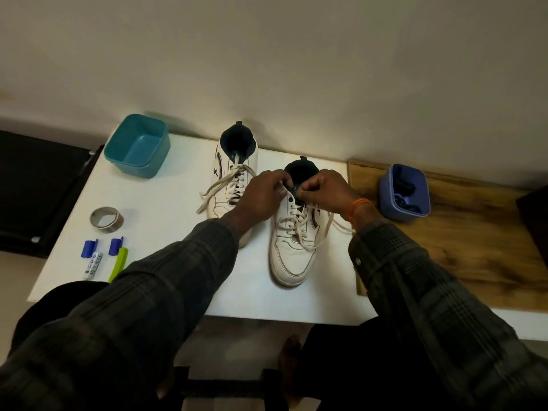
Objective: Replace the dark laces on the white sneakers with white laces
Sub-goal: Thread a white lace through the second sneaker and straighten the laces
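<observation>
Sleeves: two dark plaid sleeves reach forward from the bottom of the view toward the middle of a white counter [166, 209].
Near left of the counter: two blue caps [89, 248], a small white tube and a lime-green marker [119, 262] lie together near the front edge; a roll of grey tape [106, 219] sits just behind them.
Right sneaker [293, 244]: a white sneaker with white laces [299, 226] threaded through its eyelets, toe pointing toward the person, dark-lined collar at the far end. Loose lace ends trail off to its right side.
Left hand [264, 194]: at the top of the right sneaker, fingers curled and pinching at the collar beside the upper eyelets.
Right hand [323, 191]: opposite the left, fingers curled, pinching the dark tongue or a lace end there; which one cannot be told. An orange band [357, 210] circles the wrist.
Left sneaker [234, 173]: farther back and partly behind the left forearm, white, laced in white, ends hanging loose to its left.
Wooden board [462, 247]: lies to the right of the white counter.
Purple tub [404, 192]: stands on the board and holds dark items, likely laces.
Teal tub [138, 145]: sits at the far left corner of the counter, near the wall.
</observation>
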